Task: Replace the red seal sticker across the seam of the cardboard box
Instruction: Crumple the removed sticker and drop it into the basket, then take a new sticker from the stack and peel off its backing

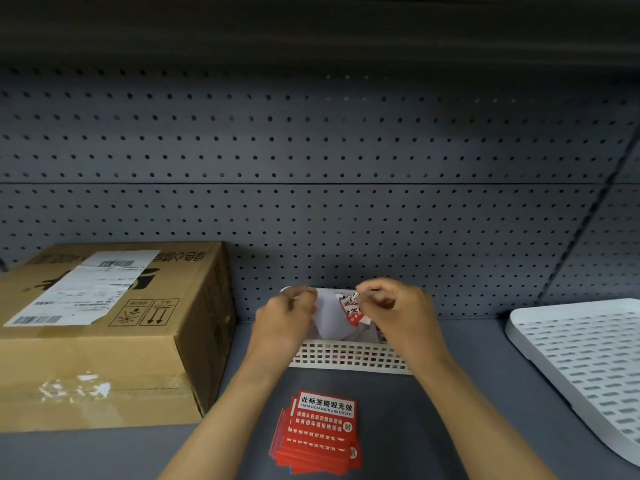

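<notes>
basket [346, 356] of scraps, hands [346, 315] above (sticker pinched)

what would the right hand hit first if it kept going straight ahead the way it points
Probably the grey pegboard back wall just behind the white basket; the right hand hovers over the basket, though depth is unclear.

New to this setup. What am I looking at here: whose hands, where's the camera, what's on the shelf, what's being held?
There is no machine: a person works bare-handed, filmed by one wide-angle camera worn on their head, looking forward and down. The left hand and right hand are raised over a small white perforated plastic basket, pinching a red seal sticker and its white backing paper, seemingly peeling them apart. On the dark grey shelf lie a brown cardboard box at left, a fanned stack of red seal stickers nearer the camera, and a white slotted plastic tray at right.
</notes>
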Tool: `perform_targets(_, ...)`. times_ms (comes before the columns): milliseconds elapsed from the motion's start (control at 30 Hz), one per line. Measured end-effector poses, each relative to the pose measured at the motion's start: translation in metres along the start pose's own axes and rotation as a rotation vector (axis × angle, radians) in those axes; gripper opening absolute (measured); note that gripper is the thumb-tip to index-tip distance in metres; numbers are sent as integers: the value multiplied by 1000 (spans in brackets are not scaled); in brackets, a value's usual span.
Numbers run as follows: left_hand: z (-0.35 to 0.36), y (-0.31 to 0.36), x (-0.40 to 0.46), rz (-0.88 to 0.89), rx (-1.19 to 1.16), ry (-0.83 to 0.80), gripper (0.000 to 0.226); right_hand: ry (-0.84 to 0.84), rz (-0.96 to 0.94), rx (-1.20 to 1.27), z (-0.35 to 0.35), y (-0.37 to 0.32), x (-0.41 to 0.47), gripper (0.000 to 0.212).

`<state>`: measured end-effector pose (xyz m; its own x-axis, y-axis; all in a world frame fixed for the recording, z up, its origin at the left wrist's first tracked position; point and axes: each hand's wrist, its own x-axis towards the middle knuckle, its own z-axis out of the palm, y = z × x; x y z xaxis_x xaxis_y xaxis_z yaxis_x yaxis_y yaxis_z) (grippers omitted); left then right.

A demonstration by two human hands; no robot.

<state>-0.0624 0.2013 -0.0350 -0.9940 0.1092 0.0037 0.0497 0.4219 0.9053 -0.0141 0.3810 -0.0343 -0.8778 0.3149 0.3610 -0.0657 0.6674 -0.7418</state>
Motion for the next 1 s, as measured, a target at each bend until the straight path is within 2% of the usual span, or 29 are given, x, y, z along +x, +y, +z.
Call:
perform_targets(67,0,-4,-1,149,86,-19,24,-66,-18,-66,5,5,5,10)
perform_targets(200,18,-9,-8,629,478,-116,31,-156,-58,-220,22,14,8,16)
perform_targets(267,23,-12,-5,645,689,-121,36,-183,-39,-262,27,20,11,19)
perform_targets(367,27,-12,-6,516,856,-244,44,-212,-20,-337,27,25,11,24)
perform_targets(467,28,-17,0,500,753,-282,44,-208,-37,-405,25,25,9,33)
perform_targets(633,15,-24,2,590,400,-30,21,4,-114,-357,9,14,-7,27)
perform_targets(733,-3,-18,-16,561,270,95,19,17,-169,-289,-1,-7,-28,23)
perform_targets(833,-17,-22,-34,570,163,181,21,-88,-177,-316,1,-23,-53,28)
perform_targets(900,-22,-32,-45,581,139,199,21,-255,-123,-323,11,-23,-66,33)
perform_targets(1000,-28,-55,-66,583,159,143,19,-535,35,-393,30,-12,-81,37)
